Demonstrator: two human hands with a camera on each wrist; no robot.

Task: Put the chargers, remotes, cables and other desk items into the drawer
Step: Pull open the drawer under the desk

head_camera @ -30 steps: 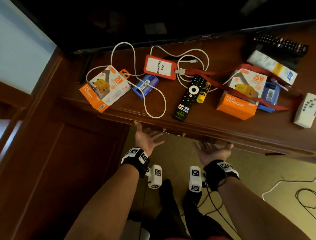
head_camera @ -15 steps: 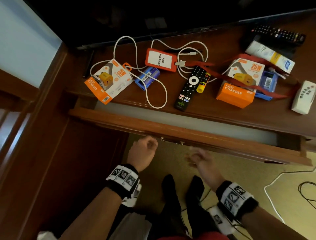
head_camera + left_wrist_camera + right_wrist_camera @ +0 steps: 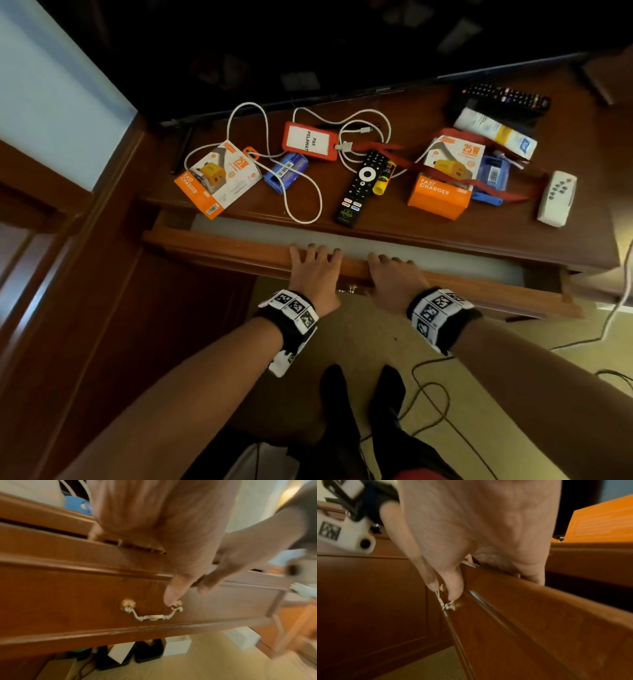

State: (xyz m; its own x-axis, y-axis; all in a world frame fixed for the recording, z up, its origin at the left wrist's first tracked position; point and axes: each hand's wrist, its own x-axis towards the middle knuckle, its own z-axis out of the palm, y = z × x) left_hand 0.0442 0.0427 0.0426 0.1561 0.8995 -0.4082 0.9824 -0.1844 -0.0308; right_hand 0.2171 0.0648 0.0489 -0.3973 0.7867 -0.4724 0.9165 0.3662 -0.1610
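Head view shows both hands hooked over the top edge of the drawer front [image 3: 219, 248], side by side near its middle. The left hand [image 3: 313, 274] has its fingers curled over the lip into the drawer and its thumb down the outer face, as the left wrist view confirms, with the thumb tip just above the brass handle [image 3: 150, 613]. The right hand [image 3: 394, 279] takes the same grip, fingers over the rim, thumb on the face beside the handle.

That is the change: a second ago the drawer was closed and both palms were turned up under the bench edge; half a second ago it stood partly out with both hands loosely closed just below its front. Now the hands clamp the rim, and a pale strip of drawer floor [image 3: 274, 231] shows. In my judgement the gap is too narrow for the boxes, so the pull should go on.

Everything to be stowed waits on the bench [image 3: 376, 229]: two orange charger boxes [image 3: 219, 178] [image 3: 442, 185], a white cable [image 3: 301, 192], a black remote [image 3: 359, 186], a yellow tube [image 3: 383, 178], a red badge holder [image 3: 311, 140], a white remote [image 3: 556, 198], two blue packs [image 3: 286, 171] [image 3: 493, 174], and a second black remote [image 3: 503, 97] at the back.
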